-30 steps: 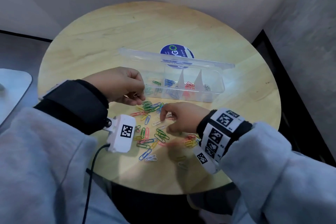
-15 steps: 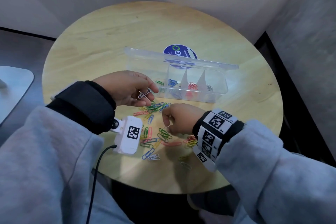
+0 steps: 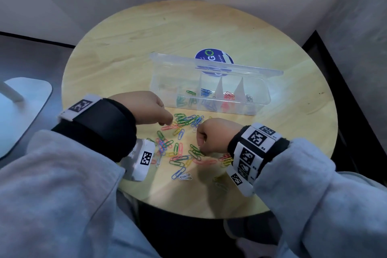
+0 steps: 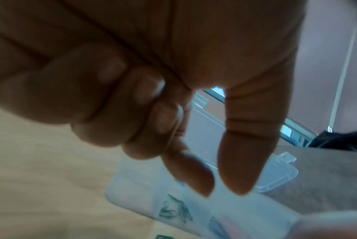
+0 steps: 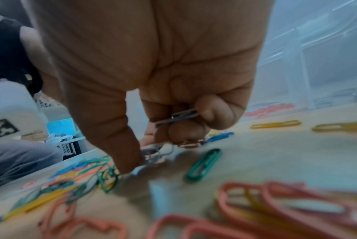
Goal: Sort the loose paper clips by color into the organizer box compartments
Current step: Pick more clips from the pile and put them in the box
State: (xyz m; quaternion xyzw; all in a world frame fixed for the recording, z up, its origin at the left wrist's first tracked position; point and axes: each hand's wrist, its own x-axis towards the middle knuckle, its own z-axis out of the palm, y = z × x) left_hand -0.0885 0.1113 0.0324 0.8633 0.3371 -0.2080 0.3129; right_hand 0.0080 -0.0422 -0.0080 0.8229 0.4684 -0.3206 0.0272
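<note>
At about nine o'clock on the round wooden table [image 3: 125, 52], the left hand [image 3: 146, 109] reaches down to the near edge of the loose paper clips [image 3: 182, 142], fingers curled; the left wrist view shows forefinger and thumb extended and slightly apart with nothing plainly between them, while a thin pale sliver by the curled fingers may be a clip, too blurred to be sure. The pile spreads across the centre toward six o'clock, a tangle of green, blue, red, yellow and pale clips. Just right of centre the right hand [image 3: 215, 135] hovers low over the pile, its curled fingers pinching a few silver-grey clips [image 5: 176, 118] against the palm while the thumb presses down among green and pale clips on the table. Beyond the hands, toward one o'clock, the clear organizer box [image 3: 259, 98] sits open with its lid [image 3: 209, 67] raised behind; its compartments already hold green, blue, red and silver clips from left to right. The step in hand looks like gathering one colour before carrying it over. To do it well, the right hand should probably lift a single clip free of the tangle with thumb and forefinger, keep the stored clips tucked firmly, and check that no stray green one rides along before heading to the far right compartment.
</note>
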